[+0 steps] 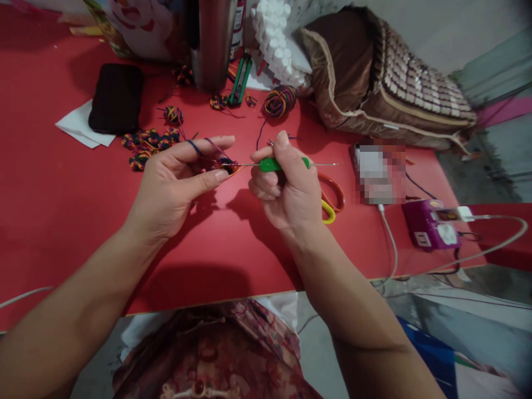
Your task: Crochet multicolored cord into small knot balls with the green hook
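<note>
Snugly, right grip [288, 185] encloses green-handled hook [269, 165]; left grip [170, 180] pinches yarnwork [227, 167] at hook's tip.

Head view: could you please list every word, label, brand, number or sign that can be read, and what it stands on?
No text can be read.
Purple power box: white sticker, too small.
Container at the back: print too blurred.
Corded device: pixelated over.

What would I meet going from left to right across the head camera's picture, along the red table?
Black phone-like device → left hand → right hand → pixelated device with a white cable → purple power socket box.
</note>
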The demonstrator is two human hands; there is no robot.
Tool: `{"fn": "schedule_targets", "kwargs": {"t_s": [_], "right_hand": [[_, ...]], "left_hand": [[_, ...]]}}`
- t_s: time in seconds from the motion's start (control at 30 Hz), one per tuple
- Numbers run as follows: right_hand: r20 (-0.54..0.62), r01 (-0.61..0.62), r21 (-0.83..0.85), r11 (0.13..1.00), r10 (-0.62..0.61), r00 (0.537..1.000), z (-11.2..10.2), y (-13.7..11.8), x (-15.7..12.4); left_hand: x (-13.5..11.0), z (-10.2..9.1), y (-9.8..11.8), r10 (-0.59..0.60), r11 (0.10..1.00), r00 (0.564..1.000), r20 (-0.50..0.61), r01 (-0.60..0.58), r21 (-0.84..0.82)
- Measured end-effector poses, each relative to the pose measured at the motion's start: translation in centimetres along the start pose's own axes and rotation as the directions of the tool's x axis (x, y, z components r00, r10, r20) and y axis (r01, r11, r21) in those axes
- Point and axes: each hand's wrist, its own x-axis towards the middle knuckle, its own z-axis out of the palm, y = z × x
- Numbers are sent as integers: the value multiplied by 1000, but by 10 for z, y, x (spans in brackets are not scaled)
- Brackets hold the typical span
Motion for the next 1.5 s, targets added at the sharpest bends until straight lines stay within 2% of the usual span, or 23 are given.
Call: {"fn": "schedule_targets", "kwargs": {"t_s": [0.13, 0.27, 0.5, 0.7, 0.93, 1.27, 1.5], "right_hand": [[9, -13, -62, 998, 14, 1000, 0, -1, 1], [14, -19, -77, 997, 20, 1000, 1, -1, 0], [46, -14, -56, 998, 16, 999, -1, 4, -1], [39, -8, -104, 995, 12, 999, -4, 5, 1], [23, -36, -109, 993, 39, 999, -2, 7, -1], [46, -47, -94, 994, 51, 998, 0, 10, -5], [-7, -82, -77, 994, 82, 997, 4, 6, -5]], "left_hand": [[-1, 3, 3, -29, 1000, 999, -31, 29, 8], [-2, 4, 2, 0, 1000, 998, -68, 1, 11], [1, 1, 1, -52, 998, 998, -42, 51, -22], [2, 0, 2, -9, 999, 1000, -20, 9, 31], [1, -1, 1, -121, 993, 992, 46, 122, -6], [2, -1, -4, -114, 991, 992, -47, 111, -71], [1, -2, 0, -213, 971, 976, 42, 217, -104]]}}
